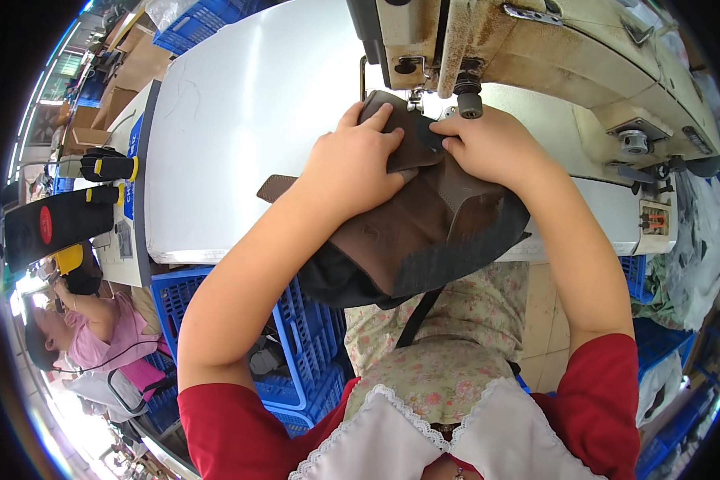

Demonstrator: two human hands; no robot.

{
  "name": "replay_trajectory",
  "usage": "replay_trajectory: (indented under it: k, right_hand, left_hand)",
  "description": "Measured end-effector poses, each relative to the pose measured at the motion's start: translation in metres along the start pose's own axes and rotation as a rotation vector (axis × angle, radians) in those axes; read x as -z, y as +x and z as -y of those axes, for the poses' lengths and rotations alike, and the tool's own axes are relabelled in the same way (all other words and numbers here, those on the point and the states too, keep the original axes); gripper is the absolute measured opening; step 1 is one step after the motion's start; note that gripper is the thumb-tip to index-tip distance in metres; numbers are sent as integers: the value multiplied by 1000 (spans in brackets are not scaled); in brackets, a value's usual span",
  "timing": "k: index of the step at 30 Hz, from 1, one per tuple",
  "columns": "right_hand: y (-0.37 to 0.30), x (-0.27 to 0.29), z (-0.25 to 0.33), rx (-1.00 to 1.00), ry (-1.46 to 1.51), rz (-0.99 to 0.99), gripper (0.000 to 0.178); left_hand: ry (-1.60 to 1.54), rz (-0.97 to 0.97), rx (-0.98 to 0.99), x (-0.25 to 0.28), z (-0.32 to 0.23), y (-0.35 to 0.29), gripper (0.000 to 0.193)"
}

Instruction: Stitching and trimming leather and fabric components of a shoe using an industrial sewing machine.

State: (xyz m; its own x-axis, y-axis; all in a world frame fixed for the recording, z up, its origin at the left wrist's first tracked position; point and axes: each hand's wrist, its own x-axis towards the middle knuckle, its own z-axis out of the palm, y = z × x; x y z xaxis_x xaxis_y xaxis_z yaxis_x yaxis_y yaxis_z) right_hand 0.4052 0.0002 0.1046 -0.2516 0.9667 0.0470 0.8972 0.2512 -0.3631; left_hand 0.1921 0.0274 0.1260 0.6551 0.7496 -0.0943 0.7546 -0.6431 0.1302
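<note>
A brown leather bag piece (392, 240) with black lining lies bunched over the front edge of the white sewing table. Its upper flap reaches the presser foot (414, 101) of the sewing machine. My left hand (356, 164) rests on the flap, fingers spread and pressing it from above, with nothing gripped between them. At the flap's right side, my right hand (488, 144) is closed, thumb and index finger pinching the edge just below the machine head. A brown strap end (276, 188) sticks out left of the bag piece, partly behind my left forearm.
The worn cream sewing machine (552, 56) arches over the white table (216, 144). Blue plastic crates (296, 344) stand below the table. On the left, another person in a pink top (108, 332) sits at a neighbouring machine. Clear plastic bags (696, 248) hang at the right.
</note>
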Motion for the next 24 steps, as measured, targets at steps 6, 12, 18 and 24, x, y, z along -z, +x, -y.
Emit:
replay_trajectory:
  k: [6,12,18,24]
  right_hand:
    - [6,-2,-8,5,-45,74,24]
    - [14,-1,-8,-67,-75,180,25]
    - [14,2,-8,-59,-73,176,27]
    - [19,4,-7,-83,-84,208,28]
  left_hand:
    - [-5,8,3,-2,1,4,51]
    - [-7,-55,-23,-7,5,5,50]
    - [-15,-81,-32,-1,3,6,44]
    - [-11,-6,14,4,2,9,48]
